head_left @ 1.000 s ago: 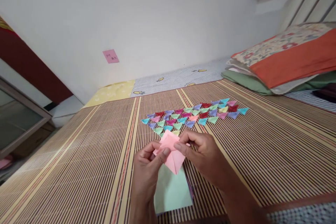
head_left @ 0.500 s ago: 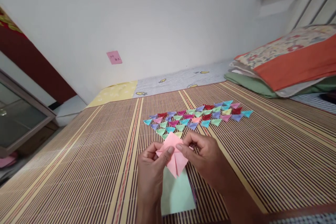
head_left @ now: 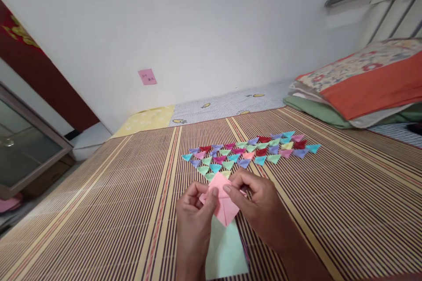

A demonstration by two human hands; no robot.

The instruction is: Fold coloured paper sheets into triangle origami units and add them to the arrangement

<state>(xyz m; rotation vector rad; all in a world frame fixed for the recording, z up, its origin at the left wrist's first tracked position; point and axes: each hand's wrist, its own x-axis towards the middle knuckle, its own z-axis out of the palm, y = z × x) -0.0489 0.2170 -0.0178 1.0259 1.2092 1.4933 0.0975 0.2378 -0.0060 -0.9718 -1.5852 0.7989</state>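
Note:
A pink folded paper (head_left: 226, 210), diamond-shaped with a crease down its lower half, is held up between both hands. My left hand (head_left: 195, 219) pinches its left side, thumb on the front face. On the right side, my right hand (head_left: 259, 202) grips it with thumb in front and fingers behind. Below the pink piece lies a stack of paper with a pale green sheet (head_left: 227, 250) on top. Beyond the hands, several rows of small folded colored papers (head_left: 244, 163) rest on the striped mat (head_left: 115, 210).
Stacked pillows and bedding (head_left: 359, 92) sit at the right by a white headboard. A patterned cloth (head_left: 217, 107) runs along the wall behind the mat. A pink note (head_left: 147, 77) is on the wall. At the far left stands a glass-fronted cabinet (head_left: 29, 140).
The lower flaps of the pink paper, parted before, now meet closely along the center crease. Both hands still hold it. The whole view has shifted slightly.

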